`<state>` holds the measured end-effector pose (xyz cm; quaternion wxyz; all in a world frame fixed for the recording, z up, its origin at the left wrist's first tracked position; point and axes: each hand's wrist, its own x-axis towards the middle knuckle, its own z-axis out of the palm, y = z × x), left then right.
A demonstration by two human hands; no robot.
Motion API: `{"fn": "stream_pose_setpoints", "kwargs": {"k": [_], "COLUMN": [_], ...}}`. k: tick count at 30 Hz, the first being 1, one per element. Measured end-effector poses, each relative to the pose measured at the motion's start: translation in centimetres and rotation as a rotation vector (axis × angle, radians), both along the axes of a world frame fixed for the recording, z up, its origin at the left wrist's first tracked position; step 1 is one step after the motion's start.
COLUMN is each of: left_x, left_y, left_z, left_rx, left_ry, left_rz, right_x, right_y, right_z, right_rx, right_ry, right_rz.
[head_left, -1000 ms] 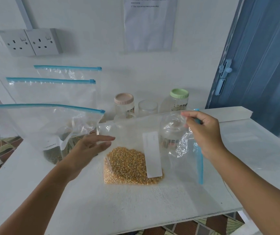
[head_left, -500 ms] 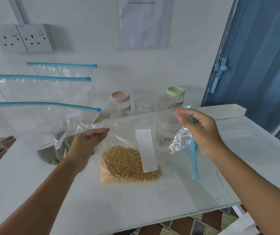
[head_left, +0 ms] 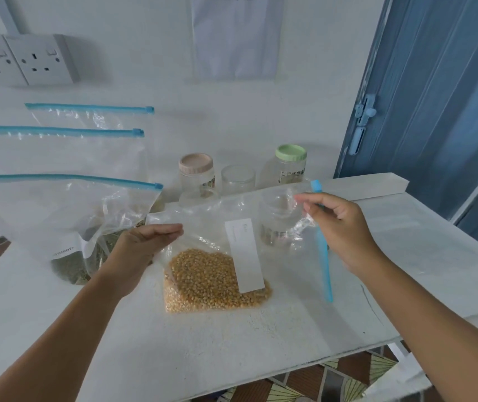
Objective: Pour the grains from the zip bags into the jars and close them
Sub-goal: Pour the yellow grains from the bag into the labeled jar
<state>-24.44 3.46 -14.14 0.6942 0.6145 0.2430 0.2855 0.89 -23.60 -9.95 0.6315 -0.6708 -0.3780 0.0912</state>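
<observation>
A clear zip bag (head_left: 217, 227) of yellow corn kernels (head_left: 209, 282) is held up on the white counter (head_left: 232, 338), its bottom resting on the surface. The bag's left edge is touched by the left hand (head_left: 142, 250), fingers straight and close together. The blue zip strip (head_left: 323, 256) at the bag's right side is pinched by the right hand (head_left: 342, 227), fingers curled round it. An open jar (head_left: 278, 221) is seen through the plastic behind the bag. Further back, a pink-lidded jar (head_left: 196, 172), a clear-lidded jar (head_left: 237, 179) and a green-lidded jar (head_left: 291, 163) are lined up by the wall. Three more zip bags (head_left: 58, 210) are stood at the left, the nearest holding green grains (head_left: 72, 266)
</observation>
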Motion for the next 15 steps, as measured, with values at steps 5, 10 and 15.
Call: {"fn": "stream_pose_setpoints", "kwargs": {"k": [5,10,15], "left_x": [0.0,0.2,0.4], "left_y": [-0.1,0.4,0.8], "left_z": [-0.3,-0.3,-0.2], "left_rx": [-0.027,-0.044,-0.037], "left_ry": [-0.051,-0.036,-0.004], "left_rz": [0.023,0.0,-0.018], "right_x": [-0.6,-0.1,0.5], "right_y": [-1.5,-3.3,-3.1], "right_z": [-1.0,-2.9,-2.7], "right_rx": [-0.039,-0.142,-0.18], "right_ry": [0.064,0.086,0.001], "right_rz": [0.043,0.102,0.06]}}
